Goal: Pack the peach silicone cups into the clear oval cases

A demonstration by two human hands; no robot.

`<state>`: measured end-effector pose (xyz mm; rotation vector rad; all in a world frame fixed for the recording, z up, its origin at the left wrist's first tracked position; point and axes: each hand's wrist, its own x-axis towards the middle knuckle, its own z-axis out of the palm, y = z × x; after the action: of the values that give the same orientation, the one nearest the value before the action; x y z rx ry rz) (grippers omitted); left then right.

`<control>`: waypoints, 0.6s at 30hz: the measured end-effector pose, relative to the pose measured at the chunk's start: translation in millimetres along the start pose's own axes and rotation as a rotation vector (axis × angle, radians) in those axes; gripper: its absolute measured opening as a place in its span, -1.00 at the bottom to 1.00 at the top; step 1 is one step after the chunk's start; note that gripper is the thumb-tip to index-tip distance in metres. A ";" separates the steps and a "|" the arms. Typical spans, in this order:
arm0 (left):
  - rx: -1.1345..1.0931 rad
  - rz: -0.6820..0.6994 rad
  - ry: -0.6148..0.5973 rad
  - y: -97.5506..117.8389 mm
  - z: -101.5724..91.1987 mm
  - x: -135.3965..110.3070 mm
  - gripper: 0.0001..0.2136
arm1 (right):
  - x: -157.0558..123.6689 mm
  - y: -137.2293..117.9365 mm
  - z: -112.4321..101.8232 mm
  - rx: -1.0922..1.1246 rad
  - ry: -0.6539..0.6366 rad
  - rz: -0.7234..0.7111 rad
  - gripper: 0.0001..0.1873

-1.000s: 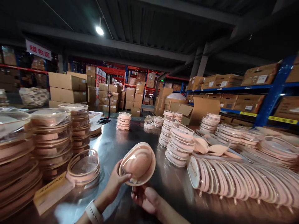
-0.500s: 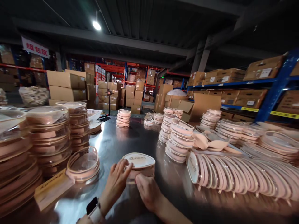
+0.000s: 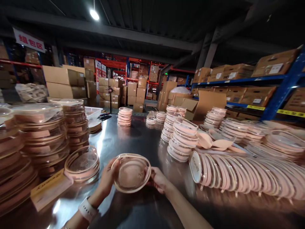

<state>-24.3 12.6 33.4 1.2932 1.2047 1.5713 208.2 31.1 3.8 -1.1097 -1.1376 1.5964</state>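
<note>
Between my hands is an oval clear pouch (image 3: 132, 175) with a cream rim and pinkish sides, tilted so its see-through face is towards me. My left hand (image 3: 109, 174) grips its left edge, the thumb over the rim. At the opposite edge my right hand (image 3: 158, 180) has its fingers closed on the pouch, some of them hidden behind it. To the left lie similar clear pouches (image 3: 82, 163) in a low pile, beside a yellow-and-white printed card (image 3: 51, 189). A long row of pouches (image 3: 238, 175) stands on edge to the right, zip pulls showing at the bottom.
Tall stacks of pouches (image 3: 43, 136) stand at the left of the shiny metal table (image 3: 133, 136). More stacks (image 3: 182, 140) rise right of centre, with a small stack (image 3: 124, 116) farther back. Behind are a white basket (image 3: 93, 113), an open carton (image 3: 211, 103) and loaded shelves.
The pouch has been lifted from the table and turned, its printed white face no longer showing. Both hands now hold it by opposite edges; the left hand had rested on its top.
</note>
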 end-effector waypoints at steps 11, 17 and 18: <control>0.039 0.149 -0.050 5.4 2.2 -3.7 -0.43 | -13.9 5.1 16.1 0.109 -0.143 -0.036 -0.43; 0.007 0.059 0.028 -1.0 -13.2 13.2 -0.36 | -1.9 -9.0 2.6 0.173 0.054 -0.262 -0.54; 0.037 0.060 0.083 -4.0 -19.7 19.4 -0.35 | 1.3 -16.1 -6.9 0.192 0.101 -0.312 -0.55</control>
<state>-47.5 28.0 33.8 1.3100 1.2619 1.6677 216.9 37.3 17.7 -0.8320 -1.0114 1.3584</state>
